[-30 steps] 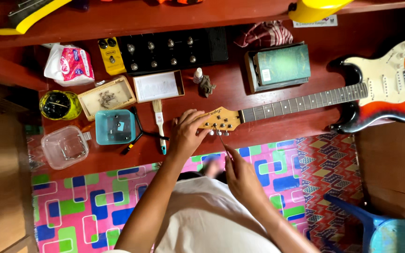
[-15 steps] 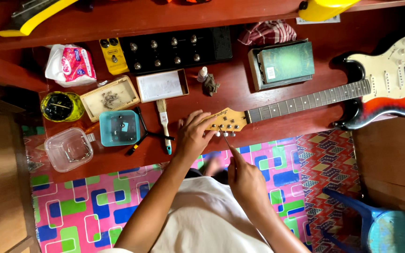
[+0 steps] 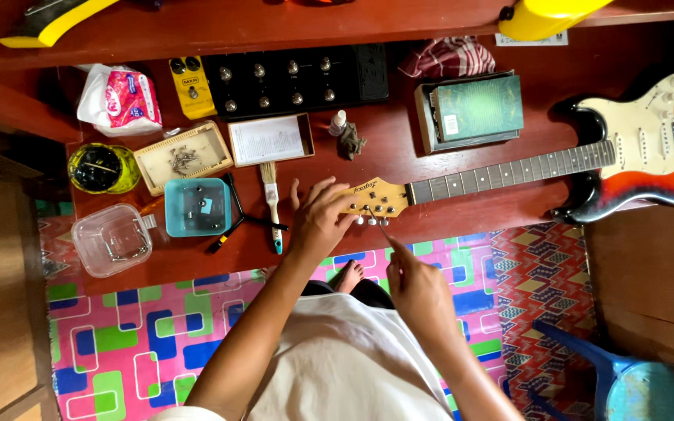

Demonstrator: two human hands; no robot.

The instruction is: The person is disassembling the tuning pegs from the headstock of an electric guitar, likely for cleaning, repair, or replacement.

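Our left hand (image 3: 317, 222) lies spread and flat on the guitar headstock (image 3: 376, 199) near the table's front edge, its grip wide and pressing down, not closed. Our right hand (image 3: 419, 292) pinches a thin tool (image 3: 380, 226), its tip touching the tuning pegs on the headstock's near side. The guitar's long axis runs rightward from the headstock toward the table's right edge.

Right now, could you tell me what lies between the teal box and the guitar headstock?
In the head view, a small paintbrush lies between the teal box and the headstock, with the left hand on the headstock's end.
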